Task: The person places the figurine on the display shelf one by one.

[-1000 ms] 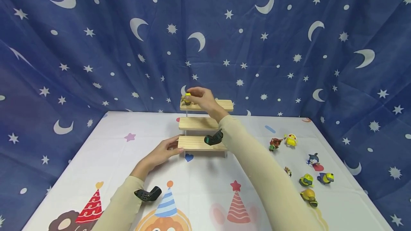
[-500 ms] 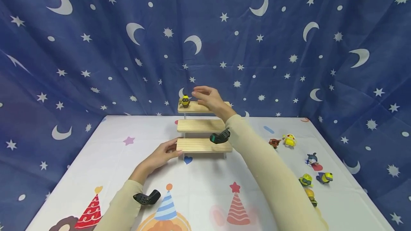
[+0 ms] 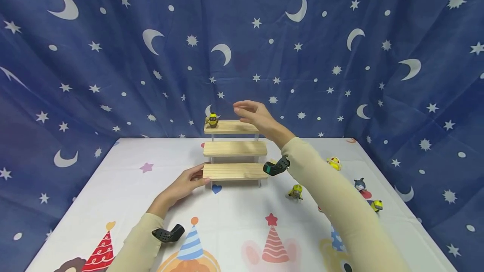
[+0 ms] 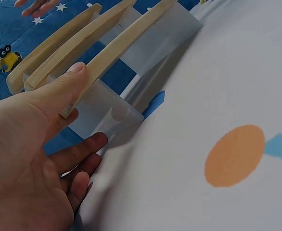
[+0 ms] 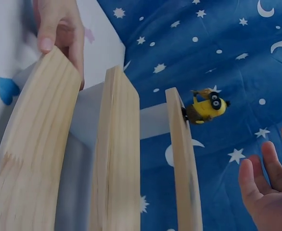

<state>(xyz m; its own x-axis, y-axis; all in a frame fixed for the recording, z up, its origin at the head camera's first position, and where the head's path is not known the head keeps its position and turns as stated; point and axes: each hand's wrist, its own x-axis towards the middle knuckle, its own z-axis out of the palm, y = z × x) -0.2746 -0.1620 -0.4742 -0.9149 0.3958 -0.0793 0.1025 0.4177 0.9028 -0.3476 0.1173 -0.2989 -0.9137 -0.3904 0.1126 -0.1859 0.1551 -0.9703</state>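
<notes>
A three-step wooden display shelf (image 3: pixel 235 149) with clear side panels stands on the table. At the left end of its top board stands a yellow minion figurine (image 3: pixel 213 120) with dark goggles, seen also as the minion figurine (image 5: pixel 207 108) in the right wrist view. My left hand (image 3: pixel 184 186) holds the left end of the lowest board. In the left wrist view its thumb (image 4: pixel 66 84) lies on that board, with the fingers near the clear panel below. My right hand (image 3: pixel 259 117) hovers above the top board's right part, fingers loosely extended, apart from the figurine and holding nothing.
On the right of the table lie several small figurines: a yellow one (image 3: pixel 334 163), a dark-haired one (image 3: pixel 359 184), a yellow-and-blue one (image 3: pixel 376 205) and a green-yellow one (image 3: pixel 295 192). My right sleeve hides part of that area. A blue star-patterned curtain (image 3: pixel 242 32) hangs behind.
My right hand has let go of the minion figurine and drawn away to the right; the figurine stays on the top board. The left hand keeps its hold. The view has turned slightly right.
</notes>
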